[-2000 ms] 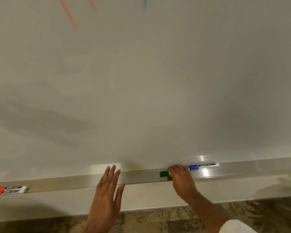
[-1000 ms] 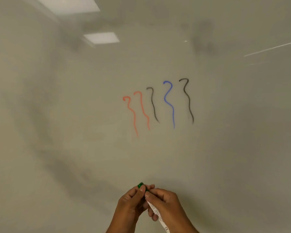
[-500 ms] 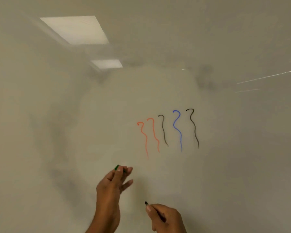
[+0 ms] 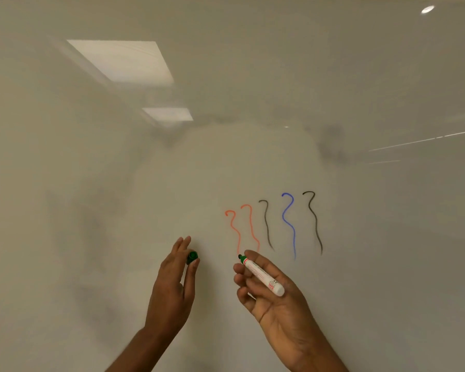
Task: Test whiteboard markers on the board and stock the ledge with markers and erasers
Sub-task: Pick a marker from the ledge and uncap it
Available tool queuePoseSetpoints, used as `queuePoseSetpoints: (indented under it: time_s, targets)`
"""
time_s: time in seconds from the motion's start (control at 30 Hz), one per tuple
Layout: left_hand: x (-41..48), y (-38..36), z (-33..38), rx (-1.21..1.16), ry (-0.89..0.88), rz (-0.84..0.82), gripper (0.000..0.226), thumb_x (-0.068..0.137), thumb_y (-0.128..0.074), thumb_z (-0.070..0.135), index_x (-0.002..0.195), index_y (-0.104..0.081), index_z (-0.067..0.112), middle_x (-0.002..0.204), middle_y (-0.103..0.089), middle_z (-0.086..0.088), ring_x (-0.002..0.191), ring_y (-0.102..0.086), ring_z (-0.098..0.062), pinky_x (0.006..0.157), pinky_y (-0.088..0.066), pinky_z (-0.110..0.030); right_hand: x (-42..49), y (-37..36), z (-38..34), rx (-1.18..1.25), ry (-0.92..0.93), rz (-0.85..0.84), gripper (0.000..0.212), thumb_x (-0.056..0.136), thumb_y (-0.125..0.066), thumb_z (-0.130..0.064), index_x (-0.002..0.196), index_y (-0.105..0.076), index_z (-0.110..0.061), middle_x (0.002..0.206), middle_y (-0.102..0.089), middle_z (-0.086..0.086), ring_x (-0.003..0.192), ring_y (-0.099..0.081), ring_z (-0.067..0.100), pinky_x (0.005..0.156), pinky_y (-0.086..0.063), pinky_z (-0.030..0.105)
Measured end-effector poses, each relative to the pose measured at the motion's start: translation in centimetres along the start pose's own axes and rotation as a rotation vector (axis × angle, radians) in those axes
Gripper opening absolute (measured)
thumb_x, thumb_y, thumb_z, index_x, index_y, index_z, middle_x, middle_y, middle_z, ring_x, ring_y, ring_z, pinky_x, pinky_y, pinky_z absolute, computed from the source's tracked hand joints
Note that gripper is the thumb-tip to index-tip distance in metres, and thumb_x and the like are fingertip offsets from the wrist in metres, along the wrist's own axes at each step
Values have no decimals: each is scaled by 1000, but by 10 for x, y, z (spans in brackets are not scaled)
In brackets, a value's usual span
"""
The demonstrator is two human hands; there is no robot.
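Whiteboard point(image 4: 360, 76) bore five test squiggles point(image 4: 266, 218) but no green; right hand point(image 4: 274, 304) gripped the uncapped marker point(image 4: 262, 276), left hand point(image 4: 172, 285) pinched its cap point(image 4: 192, 256).

Glossy whiteboard point(image 4: 65, 183) fills the frame, mirroring the room's ceiling lights.
A large rectangular ceiling light panel point(image 4: 121, 60) shows reflected at upper left, with a smaller panel point(image 4: 168, 114) just below and right of it. A round light point(image 4: 427, 9) glints in the upper right corner. Thin bright streaks point(image 4: 424, 140) cross the right edge, and a grey smudge point(image 4: 330, 143) clouds the surface right of centre.
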State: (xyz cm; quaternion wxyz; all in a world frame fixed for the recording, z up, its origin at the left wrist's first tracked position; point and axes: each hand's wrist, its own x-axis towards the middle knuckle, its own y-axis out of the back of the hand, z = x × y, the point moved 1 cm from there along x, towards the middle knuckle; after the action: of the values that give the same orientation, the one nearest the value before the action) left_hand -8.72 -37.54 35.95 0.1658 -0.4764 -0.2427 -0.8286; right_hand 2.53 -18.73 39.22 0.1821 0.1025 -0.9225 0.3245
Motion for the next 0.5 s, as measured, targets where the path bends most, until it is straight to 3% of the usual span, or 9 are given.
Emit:
queuePoseSetpoints:
  time_s: [0.1, 0.17, 0.23, 0.33, 0.4, 0.5]
  targets:
    - [5, -4, -15, 83, -54, -20, 51, 106, -41, 43, 153, -41, 22, 157, -39, 8, 148, -33, -7, 116, -38, -36, 15, -9, 7, -313, 163, 62, 22, 93, -67, -18, 114, -72, -15, 100, -72, 18, 89, -66, 24, 76, -54, 32]
    - [7, -6, -22, 147, -111, -29, 53, 104, -36, 43, 152, -42, 20, 158, -37, 7, 150, -28, -6, 117, -36, -34, 26, -15, 12, -583, 293, 106, 26, 95, -60, -42, 109, -74, -25, 94, -74, 8, 87, -66, 14, 76, -53, 27]
    - [7, -9, -28, 198, -178, -30, 52, 104, -37, 39, 151, -42, 18, 158, -35, 5, 151, -24, -5, 118, -33, -31, 39, -22, 17, -744, 410, 130, 27, 97, -52, -41, 106, -74, -29, 89, -74, -1, 89, -66, 5, 80, -51, 20]
    - [9, -13, -34, 222, -215, -36, 52, 104, -39, 35, 153, -35, 18, 159, -34, 3, 152, -21, -5, 119, -28, -30, 61, -30, 22, -859, 532, 145, 13, 101, -54, -28, 103, -67, -29, 90, -72, -5, 96, -66, 6, 81, -48, 12]
    - [9, -15, -37, 240, -197, -44, 53, 104, -38, 37, 154, -32, 19, 160, -33, 3, 153, -18, -3, 121, -23, -26, 82, -32, 27, -960, 581, 146, 4, 100, -56, -32, 101, -59, -31, 92, -69, -7, 92, -66, 10, 78, -54, 21]
    - [9, -16, -39, 255, -172, -51, 55, 105, -34, 41, 156, -31, 19, 161, -31, 3, 153, -15, -1, 123, -16, -21, 108, -28, 35, -1174, 659, 165, 20, 96, -48, -52, 105, -53, -34, 93, -63, -13, 90, -62, 12, 74, -56, 33]
